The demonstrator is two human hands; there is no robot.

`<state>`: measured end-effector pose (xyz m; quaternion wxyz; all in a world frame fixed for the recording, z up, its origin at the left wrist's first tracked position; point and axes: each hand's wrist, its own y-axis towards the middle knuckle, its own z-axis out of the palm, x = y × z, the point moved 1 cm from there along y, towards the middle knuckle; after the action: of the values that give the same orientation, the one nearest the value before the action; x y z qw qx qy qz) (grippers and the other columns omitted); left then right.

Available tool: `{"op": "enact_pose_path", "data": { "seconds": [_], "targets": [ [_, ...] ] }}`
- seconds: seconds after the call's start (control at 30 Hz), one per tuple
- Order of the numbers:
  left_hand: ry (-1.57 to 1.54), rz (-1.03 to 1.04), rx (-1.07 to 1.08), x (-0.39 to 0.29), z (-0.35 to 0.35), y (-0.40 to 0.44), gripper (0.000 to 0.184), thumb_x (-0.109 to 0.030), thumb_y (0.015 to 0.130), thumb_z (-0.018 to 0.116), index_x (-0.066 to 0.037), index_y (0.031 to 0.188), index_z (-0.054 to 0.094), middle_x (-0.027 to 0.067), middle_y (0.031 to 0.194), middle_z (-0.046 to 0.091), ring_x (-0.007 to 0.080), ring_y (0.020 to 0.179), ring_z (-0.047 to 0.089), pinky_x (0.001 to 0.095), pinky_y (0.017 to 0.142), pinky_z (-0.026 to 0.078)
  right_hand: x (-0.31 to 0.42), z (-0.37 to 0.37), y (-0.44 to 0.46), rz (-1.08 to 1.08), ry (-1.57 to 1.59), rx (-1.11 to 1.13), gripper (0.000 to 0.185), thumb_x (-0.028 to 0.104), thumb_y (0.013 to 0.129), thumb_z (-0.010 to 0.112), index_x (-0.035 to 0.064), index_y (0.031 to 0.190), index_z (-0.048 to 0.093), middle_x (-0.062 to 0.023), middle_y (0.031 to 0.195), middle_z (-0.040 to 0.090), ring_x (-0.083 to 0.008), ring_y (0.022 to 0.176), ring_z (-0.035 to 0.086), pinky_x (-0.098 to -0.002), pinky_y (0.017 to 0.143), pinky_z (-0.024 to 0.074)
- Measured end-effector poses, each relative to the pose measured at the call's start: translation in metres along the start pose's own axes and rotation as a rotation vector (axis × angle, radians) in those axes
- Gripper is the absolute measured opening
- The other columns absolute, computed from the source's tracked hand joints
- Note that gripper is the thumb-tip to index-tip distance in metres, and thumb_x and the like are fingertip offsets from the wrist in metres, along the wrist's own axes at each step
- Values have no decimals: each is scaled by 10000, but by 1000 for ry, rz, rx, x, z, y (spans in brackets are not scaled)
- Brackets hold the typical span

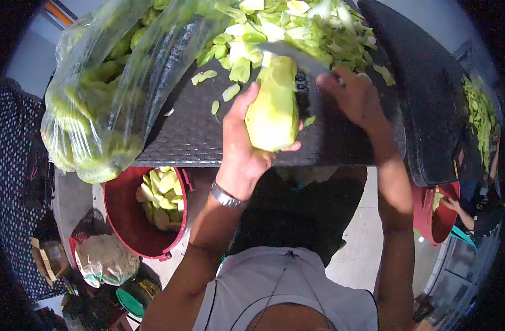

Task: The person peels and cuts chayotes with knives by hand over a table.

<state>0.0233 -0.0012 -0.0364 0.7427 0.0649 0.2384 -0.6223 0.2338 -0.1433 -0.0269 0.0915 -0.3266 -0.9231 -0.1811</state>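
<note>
My left hand, with a metal watch on its wrist, is wrapped round a long pale-green fruit. The fruit is held upright over the dark woven tabletop, and most of its visible surface is peeled. A knife is in my right hand, its blade lying across the fruit's top end. Motion blurs the blade and the right fingers. Just beyond the fruit lies a heap of green and whitish peelings, with loose slivers scattered nearer me.
Left on the table, a clear plastic bag of green fruits hangs over the edge. Below stands a red bucket holding peeled fruits. At right are a black chair-like panel, another red bucket and another person's hand.
</note>
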Motion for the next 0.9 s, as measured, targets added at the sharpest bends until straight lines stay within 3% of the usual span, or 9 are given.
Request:
{"op": "enact_pose_path", "data": {
  "seconds": [0.07, 0.13, 0.17, 0.23, 0.3, 0.4, 0.5, 0.53, 0.9],
  "targets": [
    [-26, -20, 8, -6, 4, -3, 558, -532, 1003, 480, -72, 1292, 605, 172, 1100, 708, 341, 899, 732, 564, 670, 623, -14, -11, 2, -7, 64, -9, 587, 588, 993, 528, 16, 994, 661, -216, 845, 685, -405, 844, 688, -480, 759, 506],
    [-74, -10, -24, -9, 5, -3, 575, -566, 1002, 481, -112, 1335, 599, 170, 1123, 707, 340, 920, 726, 586, 710, 615, -19, -14, 15, 195, 218, 57, 615, 598, 1005, 496, 4, 987, 653, -216, 875, 685, -382, 876, 692, -465, 779, 505],
    [-112, 70, -90, -11, 8, 1, 553, -532, 1023, 484, -91, 1337, 596, 160, 1152, 702, 311, 1007, 712, 569, 838, 591, -19, -14, 13, 203, 250, 106, 599, 585, 1009, 502, 3, 990, 646, -212, 875, 681, -370, 899, 694, -452, 794, 506],
    [-87, 158, -121, -13, 3, 10, 545, -509, 1032, 489, -72, 1342, 590, 158, 1181, 696, 307, 1041, 701, 533, 904, 573, -4, -27, 9, 215, 312, 185, 570, 558, 1017, 513, 2, 994, 633, -203, 877, 673, -345, 947, 696, -426, 824, 507],
    [-79, 239, -125, -15, 7, 13, 506, -440, 1037, 504, -40, 1334, 589, 161, 1223, 688, 316, 1044, 697, 457, 951, 561, 16, -31, -8, 38, 273, 136, 540, 552, 977, 593, 34, 1128, 611, -207, 876, 692, -360, 908, 710, -435, 748, 545],
    [-45, 279, -160, -13, 5, 15, 454, -405, 1027, 544, -57, 1316, 592, 83, 1140, 708, 231, 1000, 704, 403, 897, 576, 69, -39, -50, -5, 388, 165, 509, 506, 882, 731, 41, 1037, 596, -160, 760, 660, -328, 777, 719, -413, 672, 548],
    [-107, 227, -85, -4, 1, 19, 471, -435, 980, 597, -66, 1271, 612, 79, 1098, 705, 226, 933, 700, 381, 830, 577, 91, -26, -73, -107, 392, 118, 527, 478, 765, 843, 56, 944, 581, -104, 667, 636, -303, 642, 702, -401, 591, 532],
    [16, 244, -93, -3, 3, 19, 550, -512, 959, 580, -45, 1246, 624, 142, 1048, 724, 282, 888, 724, 423, 780, 607, 91, -20, -77, -168, 359, 79, 548, 475, 726, 874, 66, 936, 575, -88, 649, 634, -301, 602, 693, -402, 560, 528],
    [-84, 194, 62, 12, -1, 21, 522, -485, 978, 582, -34, 1232, 643, 152, 1007, 742, 266, 843, 739, 404, 740, 613, 85, -18, -83, -293, 283, 5, 620, 552, 669, 885, 88, 938, 573, -51, 619, 615, -291, 581, 678, -400, 541, 526]
  ]
}}
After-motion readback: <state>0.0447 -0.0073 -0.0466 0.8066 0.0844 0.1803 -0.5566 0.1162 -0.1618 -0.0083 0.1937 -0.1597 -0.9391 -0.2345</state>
